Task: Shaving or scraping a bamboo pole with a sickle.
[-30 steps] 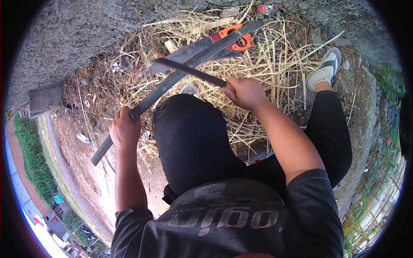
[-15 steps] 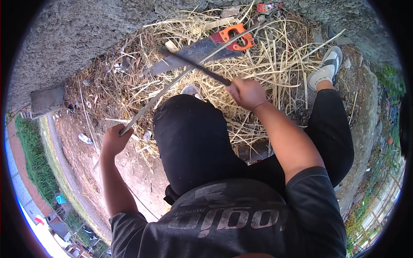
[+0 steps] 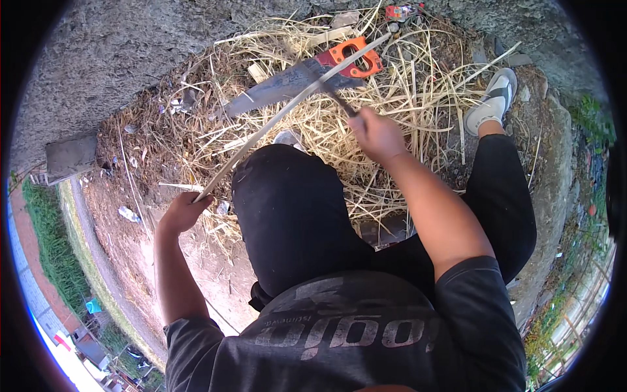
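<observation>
My left hand is closed round the lower end of a long, pale bamboo strip. The strip slants up to the right, passing over a handsaw with an orange handle that lies on the shavings. In my right hand is a dark, narrow-bladed knife, gripped by its handle. Its blade, smeared by motion, meets or crosses the strip near the saw's handle; I cannot tell whether it touches. The knife's far end does not show clearly.
Thin bamboo shavings cover the ground before my knees. A rough grey wall runs along the far side. A red packet and a flat stone lie at its foot. A grey block stands at left.
The knife has swung from pointing up-left across the strip to a steeper angle nearer my right hand. My left hand and the strip's near end have shifted slightly right.
</observation>
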`<action>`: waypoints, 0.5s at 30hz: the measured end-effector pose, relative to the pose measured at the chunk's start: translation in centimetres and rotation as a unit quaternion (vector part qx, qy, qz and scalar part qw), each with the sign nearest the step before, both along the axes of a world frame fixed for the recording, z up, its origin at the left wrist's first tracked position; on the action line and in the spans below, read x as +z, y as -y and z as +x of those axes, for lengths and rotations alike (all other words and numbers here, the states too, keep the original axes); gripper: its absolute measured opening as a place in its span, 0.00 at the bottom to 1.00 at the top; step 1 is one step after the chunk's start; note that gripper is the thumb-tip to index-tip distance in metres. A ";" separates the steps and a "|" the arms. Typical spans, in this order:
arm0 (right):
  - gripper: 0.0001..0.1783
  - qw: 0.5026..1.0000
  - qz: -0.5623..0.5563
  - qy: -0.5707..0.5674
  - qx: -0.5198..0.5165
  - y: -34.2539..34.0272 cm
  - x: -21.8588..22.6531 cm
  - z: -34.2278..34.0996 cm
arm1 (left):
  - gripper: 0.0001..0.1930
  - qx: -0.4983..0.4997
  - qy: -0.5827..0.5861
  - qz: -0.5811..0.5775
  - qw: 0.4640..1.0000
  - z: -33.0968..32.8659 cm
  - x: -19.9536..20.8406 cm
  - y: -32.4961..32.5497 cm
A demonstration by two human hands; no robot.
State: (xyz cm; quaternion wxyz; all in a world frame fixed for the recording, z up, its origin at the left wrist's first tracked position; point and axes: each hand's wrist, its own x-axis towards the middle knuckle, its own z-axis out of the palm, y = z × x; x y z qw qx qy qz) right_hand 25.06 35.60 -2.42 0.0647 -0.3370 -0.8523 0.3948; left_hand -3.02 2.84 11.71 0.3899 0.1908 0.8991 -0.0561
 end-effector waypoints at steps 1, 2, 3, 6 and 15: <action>0.28 1.000 0.000 0.001 -0.003 0.2 -0.4 0.1 | 0.23 -0.003 0.001 0.000 1.000 -0.2 -0.3 0.0; 0.27 0.997 0.043 -0.017 0.063 0.5 -1.3 0.2 | 0.23 0.029 0.029 -0.012 0.999 -0.4 -0.5 -0.1; 0.26 0.987 0.086 -0.036 0.128 0.8 -2.3 0.2 | 0.23 0.061 0.057 -0.024 0.996 -0.7 -0.8 0.0; 0.27 0.991 0.043 0.076 -0.102 -1.5 -5.7 2.1 | 0.23 0.153 0.171 -0.017 0.973 -1.7 -2.4 1.8; 0.27 0.997 0.027 0.017 -0.070 -1.7 -1.9 0.7 | 0.35 0.095 0.119 0.085 0.985 0.3 -3.0 2.2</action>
